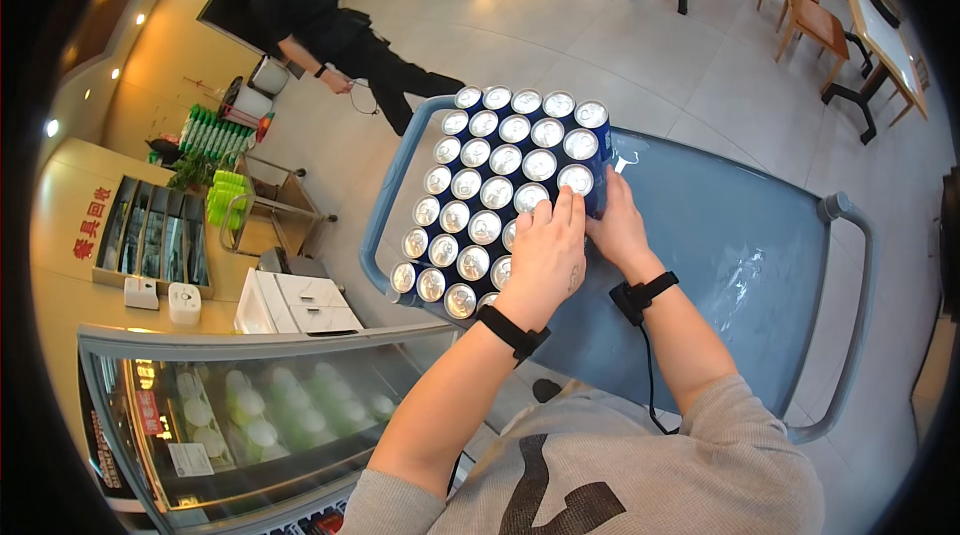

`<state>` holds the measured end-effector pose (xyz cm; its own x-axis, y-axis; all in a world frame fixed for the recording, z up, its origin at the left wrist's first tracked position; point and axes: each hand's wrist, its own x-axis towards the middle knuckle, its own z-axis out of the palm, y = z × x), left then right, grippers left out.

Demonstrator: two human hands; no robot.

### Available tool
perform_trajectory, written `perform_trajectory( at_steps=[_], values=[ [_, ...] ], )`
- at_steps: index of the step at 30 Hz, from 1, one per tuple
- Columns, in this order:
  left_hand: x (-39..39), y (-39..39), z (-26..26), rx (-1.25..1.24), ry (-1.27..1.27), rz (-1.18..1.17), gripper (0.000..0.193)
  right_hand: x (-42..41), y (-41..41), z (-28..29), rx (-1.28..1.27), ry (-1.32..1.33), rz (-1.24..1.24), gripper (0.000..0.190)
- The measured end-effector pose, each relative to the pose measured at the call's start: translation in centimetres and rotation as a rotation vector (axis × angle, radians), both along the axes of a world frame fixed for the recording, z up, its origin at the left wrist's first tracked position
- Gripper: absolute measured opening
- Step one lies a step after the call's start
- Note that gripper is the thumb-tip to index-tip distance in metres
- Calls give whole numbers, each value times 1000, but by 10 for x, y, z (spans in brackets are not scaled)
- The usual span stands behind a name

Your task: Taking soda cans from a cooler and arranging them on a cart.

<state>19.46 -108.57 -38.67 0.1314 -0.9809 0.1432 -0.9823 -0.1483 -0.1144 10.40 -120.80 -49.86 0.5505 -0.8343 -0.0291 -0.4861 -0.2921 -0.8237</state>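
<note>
Rows of upright drink cans [496, 192], dark blue with silver lids, stand packed together on the left part of a grey-blue cart top [720, 235]. My left hand [546, 250] lies over the near right cans, its fingertips at the near rim of a can [576, 179] in the rightmost row. It hides some lids below it, and its palm side is out of sight. Against the right side of that same can, my right hand [621, 223] is curved with thumb and fingers around it. Both wrists wear black bands.
Cart handles [862, 325] curve out at both ends. A glass-fronted display cabinet [262, 415] stands close at the lower left. Beyond the cart, a person in black [322, 17] is in mid-stride, holding a cable. Wooden chairs [814, 9] and tables [885, 39] stand at the upper right.
</note>
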Motion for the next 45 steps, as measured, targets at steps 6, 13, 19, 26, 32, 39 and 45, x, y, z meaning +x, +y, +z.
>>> perform_trajectory(
  at_steps=[6,13,19,26,32,39,45],
  values=[
    [-3,23,22,-133,277,44,78,-16,6,14,191,-136,30,106],
    [-1,193,80,-63,709,265,31,-86,22,62,142,-316,-58,63],
    [-23,341,41,64,635,741,36,-95,28,70,-227,-574,171,38],
    [-81,428,47,-244,1053,1238,45,-10,95,154,-418,-1064,642,32],
    [-130,510,39,-336,1005,1388,49,36,179,181,-358,-1205,946,32],
    [-229,635,-12,-638,991,1679,50,64,323,185,-238,-1080,1239,40],
    [-262,724,-14,-728,862,1736,45,76,481,207,-205,-993,1534,33]
  ],
)
